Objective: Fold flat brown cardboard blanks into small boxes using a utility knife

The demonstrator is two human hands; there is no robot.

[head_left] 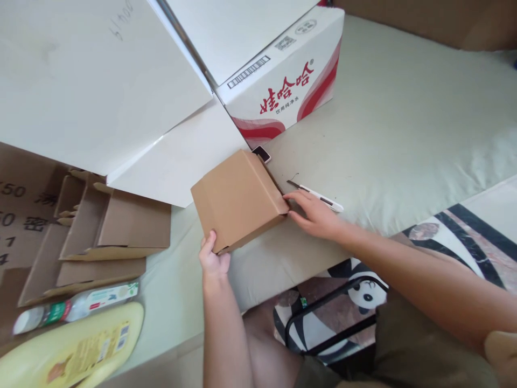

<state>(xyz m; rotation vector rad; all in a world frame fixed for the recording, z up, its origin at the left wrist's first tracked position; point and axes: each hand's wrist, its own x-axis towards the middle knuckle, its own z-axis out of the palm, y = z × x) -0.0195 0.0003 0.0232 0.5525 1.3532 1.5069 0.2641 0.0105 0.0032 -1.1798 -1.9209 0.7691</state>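
A small brown cardboard box, lid folded over, sits tilted near the middle of the view. My left hand grips its lower left corner, thumb on top and the other fingers mostly hidden beneath. At the right corner, the fingertips of my right hand close on the edge of the box, by its side flap. Just beyond that hand lies a white utility knife with its blade out. A small dark device with a pale rim rests behind the box's far corner.
A white and red water carton stands behind, beside large white panels. More folded brown boxes are stacked at left, near a clear bottle and a yellow jug. A pale green cloth covers the surface.
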